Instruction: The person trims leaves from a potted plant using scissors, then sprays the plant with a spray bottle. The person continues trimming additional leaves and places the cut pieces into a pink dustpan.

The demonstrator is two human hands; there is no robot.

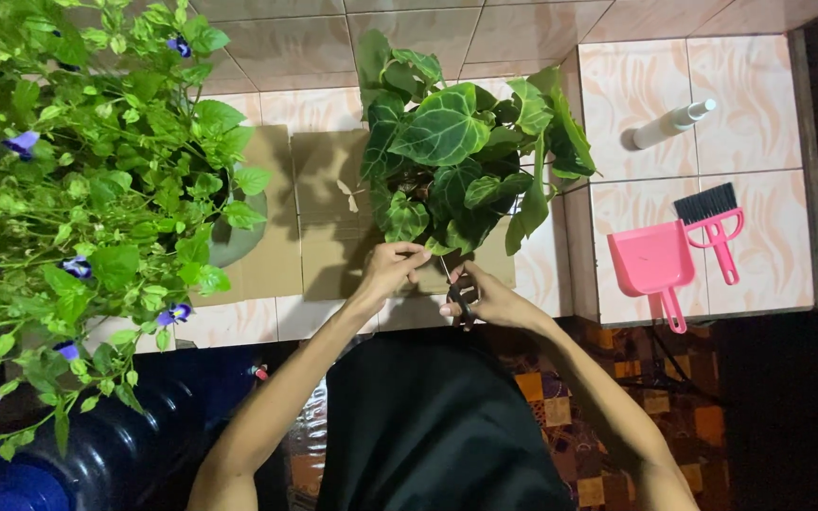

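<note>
Currently, left hand (392, 268) fingers pinch a thin stem at the base of the dark-green, heart-leaved potted plant (456, 161) on flattened brown cardboard (319, 208); right hand (489, 301) fingers grip black-handled scissors (461, 305) just beside it.

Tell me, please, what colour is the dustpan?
Pink, as is the brush handle beside it; head view. Dustpan, brush.

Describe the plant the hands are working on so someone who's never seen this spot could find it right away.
On the flattened cardboard spread over the tiled floor, find the plant with big heart-shaped leaves just above the left hand and the right hand. Unlike the small-leaved bush with purple flowers at left, its leaves are broad, dark and pale-veined, with no blooms.
</note>
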